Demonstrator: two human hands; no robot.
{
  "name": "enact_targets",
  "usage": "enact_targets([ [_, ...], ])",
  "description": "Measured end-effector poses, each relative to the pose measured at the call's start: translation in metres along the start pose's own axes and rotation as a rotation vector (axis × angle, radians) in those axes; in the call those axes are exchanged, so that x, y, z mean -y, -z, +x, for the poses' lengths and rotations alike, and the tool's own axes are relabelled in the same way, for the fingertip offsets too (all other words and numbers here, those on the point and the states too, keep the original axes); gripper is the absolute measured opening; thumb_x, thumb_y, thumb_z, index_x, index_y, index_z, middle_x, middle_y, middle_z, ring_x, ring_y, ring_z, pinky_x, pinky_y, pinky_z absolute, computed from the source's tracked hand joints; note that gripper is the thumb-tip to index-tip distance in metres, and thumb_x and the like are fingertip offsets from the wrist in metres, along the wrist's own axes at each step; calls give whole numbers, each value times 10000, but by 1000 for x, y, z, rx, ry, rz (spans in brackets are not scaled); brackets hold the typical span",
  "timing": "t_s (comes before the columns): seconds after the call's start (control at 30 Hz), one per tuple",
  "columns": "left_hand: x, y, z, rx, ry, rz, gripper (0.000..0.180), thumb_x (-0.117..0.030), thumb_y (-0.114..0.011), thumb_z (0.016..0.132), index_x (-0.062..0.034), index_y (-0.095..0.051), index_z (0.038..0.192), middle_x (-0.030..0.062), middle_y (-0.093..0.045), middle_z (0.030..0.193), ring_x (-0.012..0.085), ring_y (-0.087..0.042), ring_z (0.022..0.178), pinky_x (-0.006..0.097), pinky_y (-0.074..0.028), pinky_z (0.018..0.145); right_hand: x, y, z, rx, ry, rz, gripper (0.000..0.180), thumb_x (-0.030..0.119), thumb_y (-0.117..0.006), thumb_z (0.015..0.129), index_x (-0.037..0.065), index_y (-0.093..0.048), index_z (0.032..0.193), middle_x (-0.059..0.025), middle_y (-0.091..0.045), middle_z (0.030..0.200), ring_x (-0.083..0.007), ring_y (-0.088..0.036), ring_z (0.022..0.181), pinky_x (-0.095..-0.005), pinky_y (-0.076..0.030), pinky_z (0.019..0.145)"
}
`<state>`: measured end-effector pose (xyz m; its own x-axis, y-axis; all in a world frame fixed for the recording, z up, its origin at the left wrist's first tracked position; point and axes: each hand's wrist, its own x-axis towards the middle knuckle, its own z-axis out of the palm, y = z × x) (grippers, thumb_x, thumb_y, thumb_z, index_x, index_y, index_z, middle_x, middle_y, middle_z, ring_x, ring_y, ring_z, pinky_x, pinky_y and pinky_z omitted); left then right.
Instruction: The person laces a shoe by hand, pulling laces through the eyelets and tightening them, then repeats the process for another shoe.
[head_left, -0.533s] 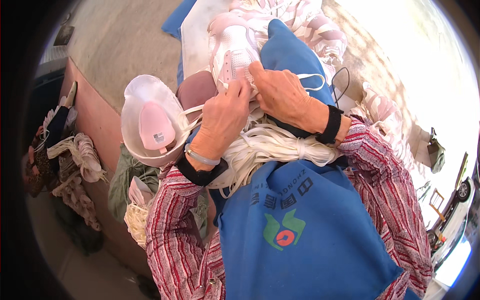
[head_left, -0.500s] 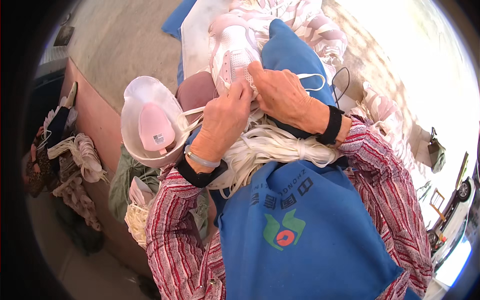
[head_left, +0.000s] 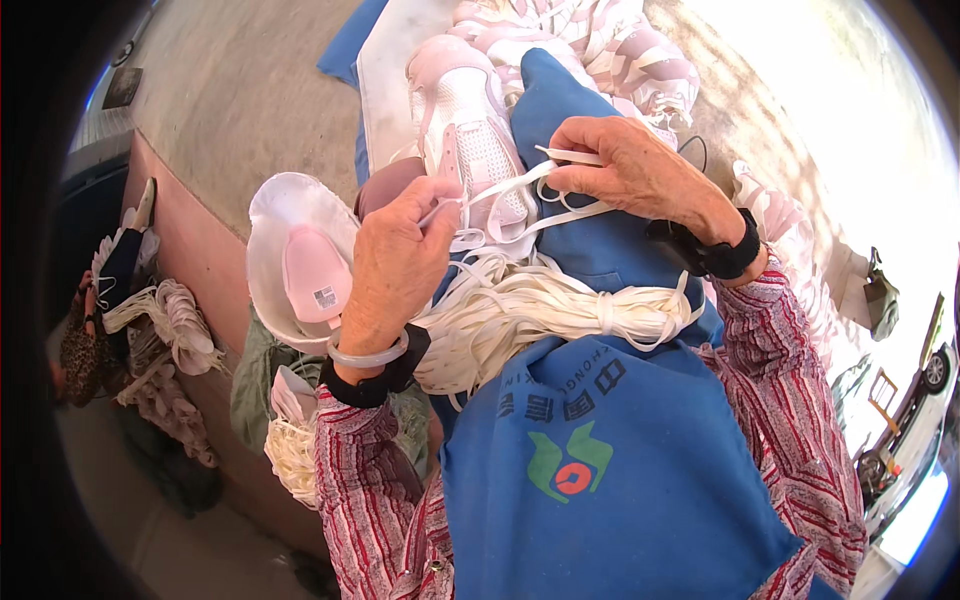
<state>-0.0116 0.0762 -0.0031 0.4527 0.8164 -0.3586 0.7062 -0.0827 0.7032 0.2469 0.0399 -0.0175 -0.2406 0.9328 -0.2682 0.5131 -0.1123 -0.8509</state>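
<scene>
The person's left hand (head_left: 395, 265) pinches one end of a white lace (head_left: 500, 188), and the right hand (head_left: 630, 170) grips the other end, fingers closed on it. The lace runs between them across a pale pink shoe (head_left: 470, 150) lying on a blue apron (head_left: 600, 450). The lace looks flat, thin, limp and light, likely best taken near its tip. Just below the shoe rests a bundle of laces (head_left: 540, 310); left of the shoe sits a white bowl (head_left: 290, 260).
</scene>
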Motion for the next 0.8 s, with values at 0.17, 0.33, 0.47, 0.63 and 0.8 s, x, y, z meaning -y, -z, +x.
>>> enact_targets([
  [0.17,10,59,0,-562,-10,-469,217,-80,-486,986,-20,-635,1132,-43,-527,760,5,-363,589,176,-297,504,-16,39,0,79,-33,105,216,216,-577,938,10,-633,972,0,-500,676,-98,-470,637,-257,-379,568],
  [0.33,17,105,-19,-988,-77,-558,215,-85,-494,985,-20,-642,1126,-34,-548,788,-16,-335,566,140,-257,505,-27,18,11,-178,80,59,215,189,-571,952,-7,-657,962,-21,-586,761,-110,-543,707,-265,-450,644],
  [0.47,-3,60,-8,-568,-36,-305,171,-120,-568,962,-4,-679,1019,-36,-579,775,-11,-396,592,150,-301,533,-28,2,32,-217,210,-320,159,135,-587,896,-6,-648,941,-114,-644,842,-277,-624,767,-374,-504,700],
  [0.63,-13,8,31,-334,-50,-166,161,-115,-692,847,8,-641,937,36,-605,749,116,-534,636,273,-443,598,-13,-7,39,-227,290,-562,97,102,-588,861,18,-632,879,-145,-596,844,-356,-619,787,-432,-496,682],
  [0.8,-1,-14,55,-246,-239,147,227,-82,-688,766,-15,-583,955,159,-609,943,290,-630,743,398,-503,684,-10,-6,37,-192,295,-611,99,99,-602,857,20,-629,909,-148,-590,840,-360,-618,771,-432,-494,675],
])
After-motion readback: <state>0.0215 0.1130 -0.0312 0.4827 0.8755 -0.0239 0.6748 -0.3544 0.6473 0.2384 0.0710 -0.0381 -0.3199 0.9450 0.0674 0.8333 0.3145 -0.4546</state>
